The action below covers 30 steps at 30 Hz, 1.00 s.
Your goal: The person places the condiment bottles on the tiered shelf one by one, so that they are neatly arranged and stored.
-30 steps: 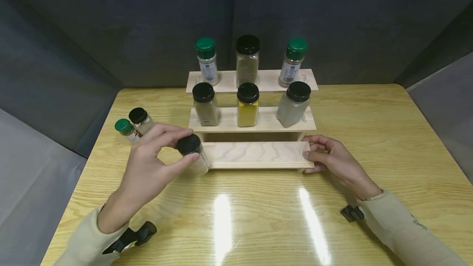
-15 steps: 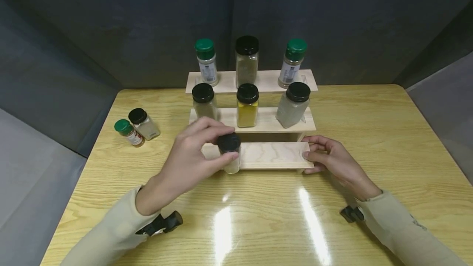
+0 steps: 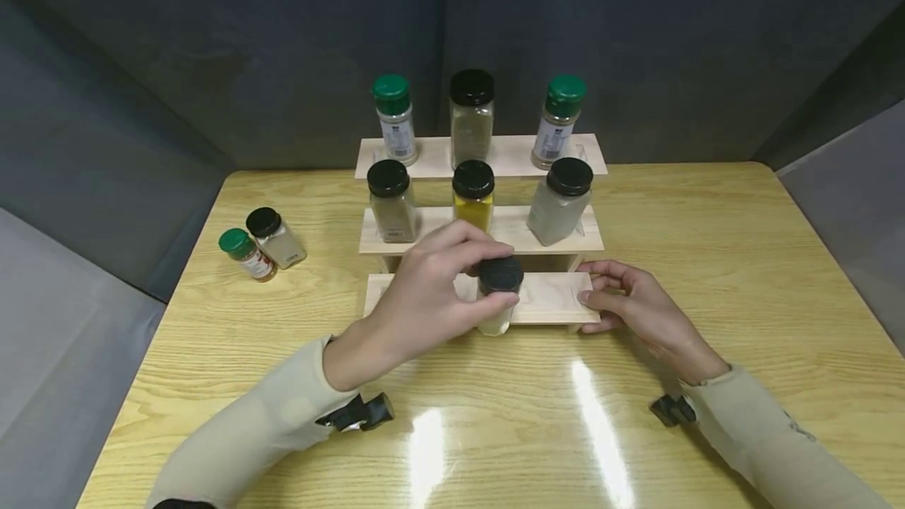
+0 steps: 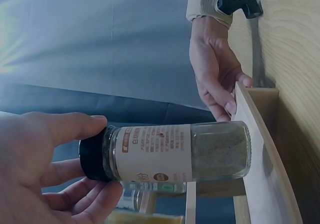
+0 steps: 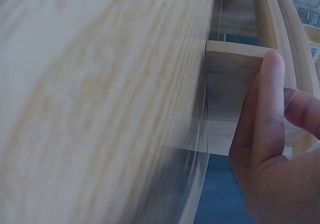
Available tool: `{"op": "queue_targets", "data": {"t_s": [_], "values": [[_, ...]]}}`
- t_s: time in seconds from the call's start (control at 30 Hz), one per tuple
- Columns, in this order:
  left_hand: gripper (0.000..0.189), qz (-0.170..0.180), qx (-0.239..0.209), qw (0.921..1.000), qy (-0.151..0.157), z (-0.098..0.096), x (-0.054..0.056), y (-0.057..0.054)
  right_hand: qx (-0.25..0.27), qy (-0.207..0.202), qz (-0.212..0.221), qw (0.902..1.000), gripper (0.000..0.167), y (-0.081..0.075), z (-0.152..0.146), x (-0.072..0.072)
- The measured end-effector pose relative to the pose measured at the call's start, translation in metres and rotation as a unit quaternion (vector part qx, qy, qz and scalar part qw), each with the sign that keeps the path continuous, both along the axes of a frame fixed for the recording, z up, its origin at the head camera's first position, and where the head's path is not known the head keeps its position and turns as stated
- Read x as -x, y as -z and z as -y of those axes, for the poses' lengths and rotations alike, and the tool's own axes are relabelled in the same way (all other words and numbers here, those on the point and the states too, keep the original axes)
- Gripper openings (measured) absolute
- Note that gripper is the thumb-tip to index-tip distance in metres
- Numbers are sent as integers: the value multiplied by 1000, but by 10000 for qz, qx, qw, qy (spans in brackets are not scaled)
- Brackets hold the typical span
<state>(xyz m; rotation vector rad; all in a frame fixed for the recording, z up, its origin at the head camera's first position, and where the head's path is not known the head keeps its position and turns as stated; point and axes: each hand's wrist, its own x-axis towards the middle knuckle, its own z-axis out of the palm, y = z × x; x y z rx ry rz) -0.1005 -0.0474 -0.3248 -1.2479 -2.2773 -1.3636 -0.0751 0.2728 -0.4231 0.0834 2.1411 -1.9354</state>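
Note:
My left hand [image 3: 431, 293] pinches a glass spice jar [image 4: 155, 151] by its black lid, thumb on one side and fingers on the other. The jar has a white printed label and pale powder inside. In the head view it overlaps the lowest board [image 3: 555, 298] of a three-step wooden spice rack, right of that board's middle. Its base is close over the board in the left wrist view. My right hand [image 3: 632, 306] grips the right end of this same board, thumb on top and fingers around the end support [image 5: 235, 94].
The middle step holds three black-lidded jars, one with yellow powder [image 3: 474, 210]. On the top step a black-lidded jar [image 3: 472, 120] stands between two green-capped ones. At left on the wooden table [image 3: 707, 226] are a green-capped jar [image 3: 247, 254] and a black-lidded jar [image 3: 277, 239].
My left hand has carried the jar rightward, from the lowest board's left end to right of its middle. My right hand has stayed at the board's right end.

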Motion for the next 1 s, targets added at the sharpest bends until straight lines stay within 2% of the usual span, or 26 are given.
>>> {"op": "queue_targets", "data": {"t_s": [0.27, 0.47, 0.73, 1.0], "values": [[44, 147, 336, 9993, -8, -22, 3, -5, -59, -12, 23, 10000, 49, -1, 0, 0], [45, 266, 393, 9989, 35, -38, 5, -5, -10, -67, -9, 10000, 48, 0, -1, 0], [46, 221, 416, 9989, 73, -59, 10, 0, 9, -35, 1, 10000, 51, 0, 0, 0], [46, 212, 529, 9984, 21, -70, 13, 0, -49, -8, 33, 10000, 53, 0, -1, -1]]}}
